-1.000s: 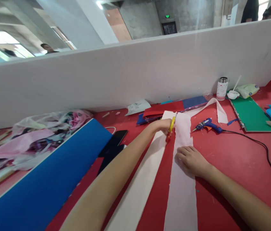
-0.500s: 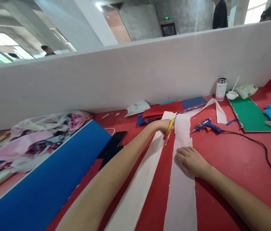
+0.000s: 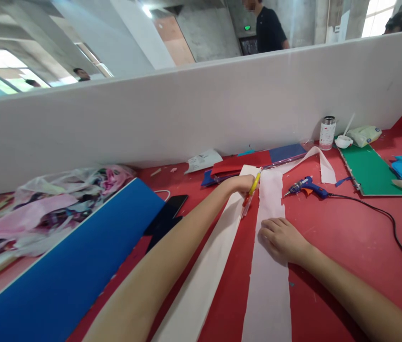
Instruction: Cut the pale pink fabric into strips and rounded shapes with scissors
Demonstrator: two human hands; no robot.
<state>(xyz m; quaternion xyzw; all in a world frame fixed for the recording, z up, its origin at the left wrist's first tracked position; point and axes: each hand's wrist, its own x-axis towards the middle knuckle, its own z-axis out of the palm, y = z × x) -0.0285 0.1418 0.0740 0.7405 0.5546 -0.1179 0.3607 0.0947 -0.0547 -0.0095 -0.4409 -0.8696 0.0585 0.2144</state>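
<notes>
Far out in front, my left hand [image 3: 246,183] is closed around yellow-and-red handled scissors [image 3: 254,184]. Their lower part points back toward me, beside the right edge of a long white strip [image 3: 201,280]; whether the blades touch it I cannot tell. Parallel to it on the right runs a pale pink strip [image 3: 269,294] with uneven edges, apparently cloth or paper. My right hand [image 3: 281,237] rests palm down on this pink strip, fingers slightly bent and holding nothing. A blue glue gun [image 3: 306,186] lies to the right of the pink strip's far end.
At left are a blue board [image 3: 80,256], a dark phone [image 3: 176,204] and a plastic bag of scraps [image 3: 62,204]. A green board [image 3: 375,171], a bottle [image 3: 327,133] and a small white bowl [image 3: 344,141] stand right. A black cord [image 3: 389,213] trails right. A white partition [image 3: 186,114] closes the back.
My left hand and the scissors have turned very slightly. My right hand stays on the pink strip. Beyond the partition, a person in dark clothes has moved left.
</notes>
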